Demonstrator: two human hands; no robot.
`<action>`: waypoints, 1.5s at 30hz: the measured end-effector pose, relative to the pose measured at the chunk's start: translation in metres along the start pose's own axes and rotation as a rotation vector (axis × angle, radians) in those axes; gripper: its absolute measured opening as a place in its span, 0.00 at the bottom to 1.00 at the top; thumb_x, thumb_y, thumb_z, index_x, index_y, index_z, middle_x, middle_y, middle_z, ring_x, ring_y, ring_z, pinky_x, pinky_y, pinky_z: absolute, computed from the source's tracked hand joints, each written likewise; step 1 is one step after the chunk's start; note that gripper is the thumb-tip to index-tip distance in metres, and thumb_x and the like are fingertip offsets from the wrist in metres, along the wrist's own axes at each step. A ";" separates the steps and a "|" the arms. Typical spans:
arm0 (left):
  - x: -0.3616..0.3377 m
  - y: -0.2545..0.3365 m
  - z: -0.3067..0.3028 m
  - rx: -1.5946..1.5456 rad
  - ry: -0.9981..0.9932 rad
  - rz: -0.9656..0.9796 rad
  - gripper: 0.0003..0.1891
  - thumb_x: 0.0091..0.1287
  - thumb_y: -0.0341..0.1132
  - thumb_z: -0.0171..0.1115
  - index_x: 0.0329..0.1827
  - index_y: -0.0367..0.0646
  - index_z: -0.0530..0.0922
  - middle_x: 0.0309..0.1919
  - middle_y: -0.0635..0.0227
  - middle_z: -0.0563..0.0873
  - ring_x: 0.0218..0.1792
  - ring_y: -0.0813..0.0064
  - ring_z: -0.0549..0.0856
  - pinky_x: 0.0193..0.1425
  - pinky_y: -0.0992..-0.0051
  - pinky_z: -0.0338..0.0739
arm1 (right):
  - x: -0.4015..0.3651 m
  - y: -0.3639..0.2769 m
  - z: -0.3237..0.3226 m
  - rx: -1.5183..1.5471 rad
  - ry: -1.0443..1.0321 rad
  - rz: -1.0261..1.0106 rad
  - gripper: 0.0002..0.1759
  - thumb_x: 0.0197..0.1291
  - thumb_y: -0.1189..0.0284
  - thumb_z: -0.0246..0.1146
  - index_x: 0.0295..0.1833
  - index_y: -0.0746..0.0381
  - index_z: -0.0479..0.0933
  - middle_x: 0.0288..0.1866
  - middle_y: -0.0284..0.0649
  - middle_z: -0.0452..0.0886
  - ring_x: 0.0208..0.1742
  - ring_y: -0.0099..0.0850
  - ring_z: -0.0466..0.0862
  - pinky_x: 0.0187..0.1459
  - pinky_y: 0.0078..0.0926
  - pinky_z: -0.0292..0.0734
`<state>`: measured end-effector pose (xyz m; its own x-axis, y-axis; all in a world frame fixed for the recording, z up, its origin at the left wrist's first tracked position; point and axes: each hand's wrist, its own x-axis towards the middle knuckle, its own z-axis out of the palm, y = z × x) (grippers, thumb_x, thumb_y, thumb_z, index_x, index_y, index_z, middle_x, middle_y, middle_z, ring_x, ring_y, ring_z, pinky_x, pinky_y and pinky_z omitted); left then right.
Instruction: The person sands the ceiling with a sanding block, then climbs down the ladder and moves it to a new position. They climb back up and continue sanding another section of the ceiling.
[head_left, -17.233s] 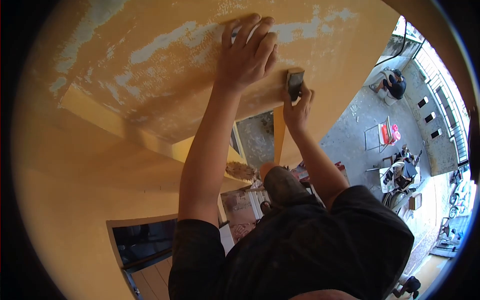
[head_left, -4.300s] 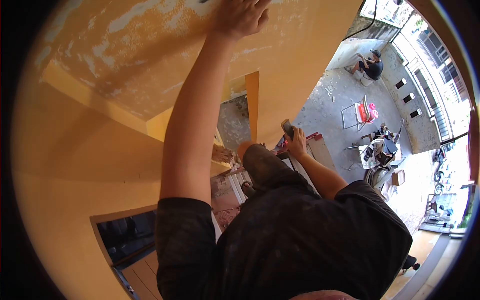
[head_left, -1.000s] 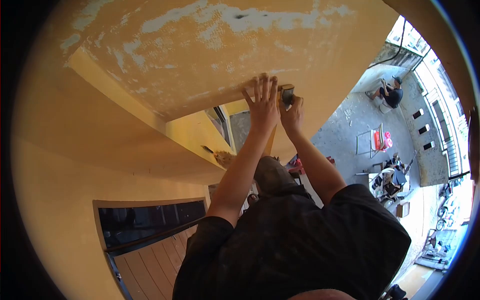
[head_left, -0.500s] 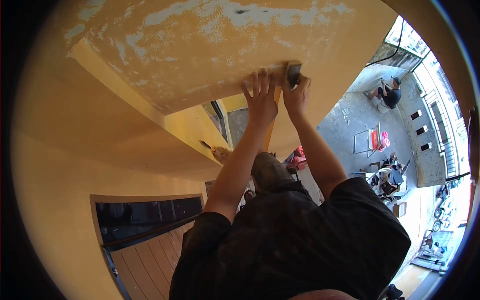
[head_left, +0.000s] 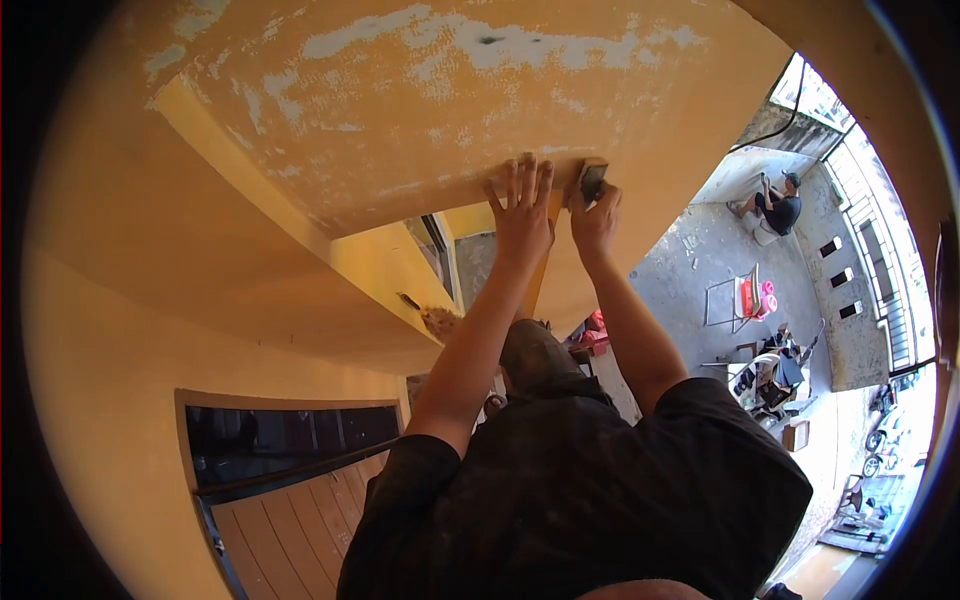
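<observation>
A yellow-orange wall (head_left: 400, 130) with patchy whitish areas fills the top of the view. My left hand (head_left: 522, 215) lies against its lower edge, fingers spread and holding nothing. Just to the right, my right hand (head_left: 597, 222) grips a small dark block (head_left: 592, 180) that touches the wall surface. Between the two hands runs a narrow orange edge (head_left: 545, 260) of the wall. The underside of the block is hidden.
Far below on the right, a person (head_left: 778, 203) in dark clothes sits by a wall. A folding chair (head_left: 738, 300) with red and pink items and a pile of objects (head_left: 775, 378) stand on the grey floor (head_left: 670, 265). A dark window opening (head_left: 290, 435) is at lower left.
My right hand and the block have moved slightly down in the view. My left hand has shifted a little lower too, its fingers still spread. The whole view has tilted slightly.
</observation>
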<state>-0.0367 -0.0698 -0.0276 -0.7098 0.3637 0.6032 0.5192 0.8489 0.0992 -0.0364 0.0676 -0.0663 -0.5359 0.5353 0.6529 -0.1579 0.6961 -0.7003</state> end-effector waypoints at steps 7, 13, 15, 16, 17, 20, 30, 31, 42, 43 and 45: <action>-0.001 -0.001 0.000 0.054 0.050 0.045 0.45 0.51 0.33 0.66 0.77 0.52 0.58 0.76 0.57 0.57 0.77 0.49 0.53 0.73 0.33 0.43 | 0.003 0.015 -0.002 -0.094 0.044 -0.061 0.26 0.55 0.67 0.69 0.53 0.69 0.68 0.45 0.56 0.73 0.48 0.56 0.74 0.49 0.49 0.69; -0.004 0.003 0.000 0.017 0.035 0.017 0.47 0.51 0.33 0.67 0.78 0.52 0.56 0.78 0.57 0.53 0.77 0.48 0.51 0.74 0.33 0.42 | 0.038 -0.026 -0.023 -0.041 0.090 -0.048 0.24 0.56 0.67 0.68 0.53 0.68 0.68 0.45 0.53 0.74 0.48 0.53 0.75 0.48 0.48 0.71; -0.001 0.002 -0.001 0.008 0.013 0.018 0.48 0.51 0.34 0.67 0.79 0.53 0.54 0.78 0.56 0.52 0.77 0.48 0.50 0.74 0.34 0.42 | 0.033 -0.013 -0.018 -0.128 0.091 -0.123 0.24 0.55 0.68 0.68 0.53 0.68 0.68 0.45 0.53 0.74 0.47 0.54 0.75 0.47 0.49 0.71; 0.000 0.001 -0.001 0.008 0.017 0.025 0.48 0.51 0.34 0.67 0.79 0.53 0.54 0.78 0.56 0.52 0.77 0.48 0.50 0.74 0.34 0.42 | 0.019 0.008 -0.010 -0.111 0.079 -0.131 0.25 0.54 0.68 0.68 0.53 0.68 0.68 0.44 0.53 0.73 0.46 0.53 0.75 0.47 0.49 0.71; -0.001 0.001 -0.001 -0.014 0.009 0.023 0.45 0.53 0.34 0.65 0.77 0.52 0.57 0.77 0.58 0.54 0.78 0.50 0.50 0.73 0.32 0.41 | 0.012 0.017 -0.010 -0.110 0.085 -0.135 0.25 0.54 0.68 0.68 0.53 0.68 0.68 0.44 0.53 0.73 0.46 0.53 0.75 0.47 0.49 0.71; 0.003 -0.001 -0.003 -0.016 0.008 0.004 0.43 0.54 0.34 0.65 0.77 0.52 0.59 0.77 0.60 0.56 0.78 0.51 0.51 0.73 0.31 0.41 | 0.018 0.009 -0.013 -0.044 0.059 -0.080 0.25 0.54 0.69 0.68 0.52 0.69 0.68 0.42 0.53 0.72 0.45 0.53 0.75 0.47 0.49 0.70; 0.000 0.000 0.001 0.036 -0.025 0.015 0.49 0.51 0.35 0.65 0.79 0.54 0.53 0.78 0.55 0.52 0.77 0.47 0.51 0.73 0.32 0.41 | 0.031 0.008 -0.020 -0.045 0.034 -0.028 0.26 0.54 0.67 0.70 0.54 0.68 0.68 0.47 0.53 0.75 0.49 0.51 0.77 0.50 0.45 0.72; -0.001 0.001 0.002 0.010 -0.037 0.018 0.49 0.51 0.35 0.65 0.79 0.54 0.53 0.78 0.55 0.52 0.77 0.47 0.51 0.73 0.32 0.41 | 0.042 -0.004 -0.025 0.017 0.079 -0.014 0.25 0.55 0.66 0.69 0.52 0.68 0.69 0.46 0.53 0.76 0.48 0.50 0.79 0.49 0.44 0.73; 0.003 0.004 -0.006 0.076 -0.070 -0.011 0.46 0.55 0.36 0.64 0.79 0.57 0.53 0.78 0.58 0.50 0.78 0.50 0.47 0.73 0.31 0.41 | 0.048 -0.009 -0.030 -0.001 0.039 -0.005 0.26 0.54 0.68 0.68 0.52 0.70 0.67 0.46 0.56 0.71 0.49 0.55 0.73 0.51 0.48 0.70; 0.003 0.004 -0.006 0.079 -0.075 -0.005 0.46 0.55 0.36 0.64 0.79 0.57 0.53 0.78 0.58 0.50 0.78 0.50 0.47 0.73 0.31 0.41 | 0.053 -0.009 -0.029 0.001 0.058 -0.015 0.25 0.54 0.68 0.68 0.51 0.70 0.67 0.47 0.56 0.71 0.49 0.55 0.73 0.51 0.47 0.69; 0.003 0.004 -0.006 0.084 -0.070 -0.005 0.46 0.54 0.36 0.64 0.79 0.57 0.53 0.78 0.58 0.50 0.78 0.50 0.48 0.73 0.31 0.42 | 0.040 0.003 -0.024 0.004 0.077 -0.038 0.26 0.53 0.68 0.69 0.51 0.70 0.67 0.47 0.56 0.71 0.49 0.55 0.73 0.51 0.47 0.69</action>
<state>-0.0337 -0.0678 -0.0210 -0.7452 0.3829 0.5459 0.4760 0.8788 0.0335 -0.0383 0.1027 -0.0346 -0.4640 0.5440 0.6991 -0.1803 0.7147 -0.6758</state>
